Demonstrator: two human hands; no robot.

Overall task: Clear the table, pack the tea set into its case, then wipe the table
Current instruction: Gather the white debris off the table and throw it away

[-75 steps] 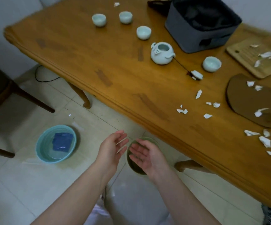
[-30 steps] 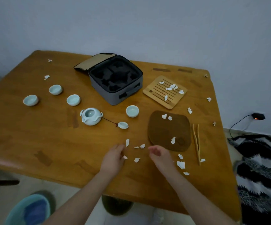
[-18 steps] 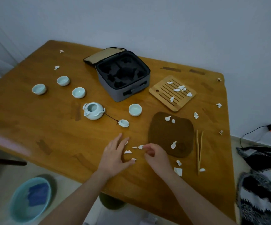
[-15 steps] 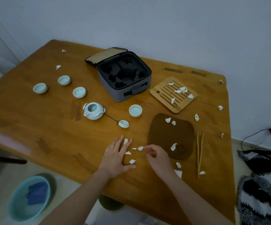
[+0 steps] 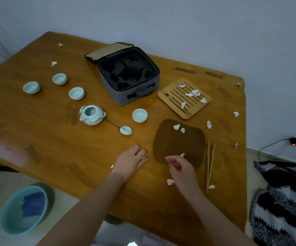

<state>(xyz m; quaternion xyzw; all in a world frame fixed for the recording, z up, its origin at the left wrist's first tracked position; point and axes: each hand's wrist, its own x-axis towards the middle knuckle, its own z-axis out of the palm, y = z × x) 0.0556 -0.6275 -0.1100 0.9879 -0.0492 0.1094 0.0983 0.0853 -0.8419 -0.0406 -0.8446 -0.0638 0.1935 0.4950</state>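
White paper scraps (image 5: 193, 94) litter the wooden table (image 5: 55, 139), the bamboo tray (image 5: 172, 98) and the brown mat (image 5: 179, 142). My left hand (image 5: 131, 160) lies palm down near the front edge, fingers curled over scraps, a white bit showing at its fingertips. My right hand (image 5: 180, 167) hovers at the mat's near edge, thumb and fingers pinched together beside a scrap (image 5: 182, 155). The open grey case (image 5: 134, 93) stands at the back. The teapot (image 5: 91, 115), its tethered lid (image 5: 126, 130) and several pale cups (image 5: 140, 115) stand on the table.
Bamboo tongs (image 5: 211, 166) lie right of the mat. On the floor at the left sits a teal basin (image 5: 10, 219) holding a blue cloth (image 5: 32, 204). A dark bin (image 5: 113, 219) shows under the table edge. A striped blanket (image 5: 285, 201) lies on the right.
My gaze rose from the floor bin to the table. My left hand closed over the scraps in the middle, and my right hand moved right onto the mat's edge.
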